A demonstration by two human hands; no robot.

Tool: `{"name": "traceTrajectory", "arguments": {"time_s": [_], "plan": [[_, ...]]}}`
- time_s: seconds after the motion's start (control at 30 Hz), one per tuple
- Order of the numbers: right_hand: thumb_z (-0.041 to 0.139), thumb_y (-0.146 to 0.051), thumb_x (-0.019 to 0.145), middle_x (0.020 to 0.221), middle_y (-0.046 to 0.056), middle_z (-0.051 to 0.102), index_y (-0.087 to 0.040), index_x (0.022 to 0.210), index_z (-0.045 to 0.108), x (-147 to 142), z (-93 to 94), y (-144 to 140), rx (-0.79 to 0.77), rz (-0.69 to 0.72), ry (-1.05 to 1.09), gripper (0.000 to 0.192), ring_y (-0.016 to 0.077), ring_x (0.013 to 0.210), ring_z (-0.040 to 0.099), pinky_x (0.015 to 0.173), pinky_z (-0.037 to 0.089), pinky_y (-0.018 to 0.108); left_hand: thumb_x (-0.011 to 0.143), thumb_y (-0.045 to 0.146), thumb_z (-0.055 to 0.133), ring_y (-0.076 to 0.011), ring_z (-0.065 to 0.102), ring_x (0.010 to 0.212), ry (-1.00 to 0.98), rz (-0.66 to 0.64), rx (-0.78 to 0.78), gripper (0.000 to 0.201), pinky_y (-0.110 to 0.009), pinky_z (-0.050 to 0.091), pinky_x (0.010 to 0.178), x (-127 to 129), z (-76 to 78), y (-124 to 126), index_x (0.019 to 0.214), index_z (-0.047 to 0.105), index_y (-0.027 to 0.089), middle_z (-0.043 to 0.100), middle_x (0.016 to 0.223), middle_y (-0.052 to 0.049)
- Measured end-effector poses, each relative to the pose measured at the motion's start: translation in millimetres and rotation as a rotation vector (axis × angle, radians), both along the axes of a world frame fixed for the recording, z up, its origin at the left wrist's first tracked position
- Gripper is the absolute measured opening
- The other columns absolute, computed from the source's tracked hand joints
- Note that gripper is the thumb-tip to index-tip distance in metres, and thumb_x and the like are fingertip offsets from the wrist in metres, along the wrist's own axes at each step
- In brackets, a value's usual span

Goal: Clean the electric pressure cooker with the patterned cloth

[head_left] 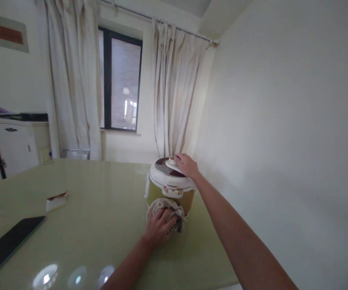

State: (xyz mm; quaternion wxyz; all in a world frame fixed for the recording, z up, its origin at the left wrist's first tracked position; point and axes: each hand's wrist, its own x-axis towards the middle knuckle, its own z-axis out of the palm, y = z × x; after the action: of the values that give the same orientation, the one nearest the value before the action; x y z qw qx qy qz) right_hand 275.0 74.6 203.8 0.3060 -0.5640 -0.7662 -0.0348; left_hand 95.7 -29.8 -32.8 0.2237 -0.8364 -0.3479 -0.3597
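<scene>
Olive-green and white, the rice cooker [170,186] stood upright on the pale green tabletop [101,209], toward its far right corner near the wall and the curtain [176,88]. The right hand [186,164] lay on top of the lid, at about one o'clock from the cooker's middle, its fingers curled loosely over the round white knob [172,162]; whether that grip was clamped tight or only resting could not be told. The left hand [159,227] sat at six o'clock from the cooker, low against its front wall, palm down with fingers spread and closed onto a crumpled grey cloth [170,209], which was pressed between the hand and the cooker's lower side. So the cooker stood between the two hands, one above and one in front, its axis vertical, and the left hand was the nearer to the body of the pot. A dark phone [7,243] lay flat at about nine o'clock, well apart near the left edge, and a small white packet [56,201] lay between it and the cooker.
</scene>
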Motion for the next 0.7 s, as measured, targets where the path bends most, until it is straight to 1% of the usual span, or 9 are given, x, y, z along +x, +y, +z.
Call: {"name": "traceTrajectory", "arguments": {"time_s": [0.07,0.17,0.27,0.33,0.37,0.5,0.53,0.6,0.7], "plan": [[0.042,-0.051,0.108,0.144,0.006,0.065,-0.031,0.140,0.065,-0.2,0.4,-1.5,-0.003,0.002,0.000,0.044,0.0247,0.133,0.060,0.104,0.050,0.037,0.079,0.047,0.076,-0.0364,0.068,0.109,-0.151,0.021,-0.017,0.040,-0.062,0.053,0.099,-7.8,-6.5,7.6,0.118,0.073,0.036,0.074,0.124,-0.010],[0.042,-0.051,0.108,0.144,0.006,0.065,-0.030,0.139,0.065,-0.3,0.6,-2.5,0.000,0.000,0.000,0.044,0.0252,0.132,0.060,0.104,0.050,0.037,0.083,0.039,0.070,-0.0359,0.066,0.117,-0.564,0.125,-0.153,0.039,-0.055,0.055,0.101,-17.0,2.1,16.3,0.119,0.068,0.026,0.070,0.122,-0.014],[0.042,-0.051,0.108,0.144,0.006,0.065,-0.031,0.139,0.065,-0.8,-0.1,-1.9,0.020,0.001,-0.002,0.044,0.0256,0.131,0.061,0.104,0.050,0.038,0.092,0.041,0.055,-0.0321,0.070,0.106,-1.002,0.186,-0.445,0.033,-0.050,0.059,0.094,-28.2,25.0,29.0,0.120,0.061,0.024,0.072,0.110,-0.009],[0.041,-0.051,0.108,0.143,0.006,0.065,-0.031,0.139,0.065,-1.7,-0.8,-1.4,0.023,-0.006,-0.005,0.044,0.0257,0.130,0.061,0.104,0.050,0.038,0.091,0.043,0.053,-0.0303,0.071,0.097,-1.138,0.190,-0.566,0.031,-0.047,0.060,0.090,-35.8,47.9,39.9,0.114,0.062,0.024,0.072,0.101,-0.005],[0.041,-0.051,0.108,0.143,0.007,0.066,-0.031,0.139,0.065,-2.2,-1.2,-1.2,0.022,-0.010,-0.006,0.044,0.0260,0.130,0.061,0.103,0.050,0.038,0.089,0.043,0.054,-0.0295,0.071,0.096,-1.156,0.182,-0.573,0.030,-0.046,0.059,0.090,-38.9,62.1,45.5,0.111,0.062,0.024,0.072,0.099,-0.005],[0.042,-0.051,0.108,0.140,0.008,0.066,-0.028,0.139,0.064,-2.5,-2.7,1.7,0.030,-0.008,-0.009,0.044,0.0272,0.130,0.061,0.103,0.050,0.040,0.087,0.044,0.054,-0.0250,0.070,0.098,-1.058,0.092,-0.439,0.033,-0.039,0.057,0.092,-40.4,135.9,64.1,0.110,0.063,0.022,0.073,0.102,-0.005],[0.041,-0.050,0.108,0.140,0.008,0.067,-0.028,0.139,0.064,-1.8,-2.9,3.0,0.033,-0.002,-0.010,0.044,0.0267,0.130,0.061,0.104,0.050,0.039,0.087,0.043,0.055,-0.0250,0.070,0.101,-0.946,0.061,-0.418,0.032,-0.039,0.056,0.094,-37.2,156.4,66.4,0.109,0.065,0.022,0.074,0.105,-0.005],[0.038,-0.045,0.110,0.140,0.007,0.067,-0.029,0.137,0.066,0.7,-2.8,6.2,0.031,0.031,-0.014,0.042,0.0239,0.131,0.060,0.107,0.048,0.036,0.084,0.041,0.061,-0.0266,0.069,0.107,-0.599,0.020,-0.416,0.030,-0.039,0.053,0.099,-26.2,194.5,66.6,0.107,0.070,0.024,0.076,0.110,-0.006],[0.031,-0.035,0.112,0.138,0.002,0.070,-0.032,0.132,0.069,6.0,-0.9,9.6,-0.002,0.062,0.035,0.044,0.0191,0.129,0.061,0.109,0.046,0.031,0.079,0.042,0.069,-0.0291,0.070,0.105,-0.144,-0.004,-0.419,0.028,-0.040,0.052,0.095,-2.4,234.3,57.0,0.103,0.075,0.029,0.078,0.110,-0.005]]}}
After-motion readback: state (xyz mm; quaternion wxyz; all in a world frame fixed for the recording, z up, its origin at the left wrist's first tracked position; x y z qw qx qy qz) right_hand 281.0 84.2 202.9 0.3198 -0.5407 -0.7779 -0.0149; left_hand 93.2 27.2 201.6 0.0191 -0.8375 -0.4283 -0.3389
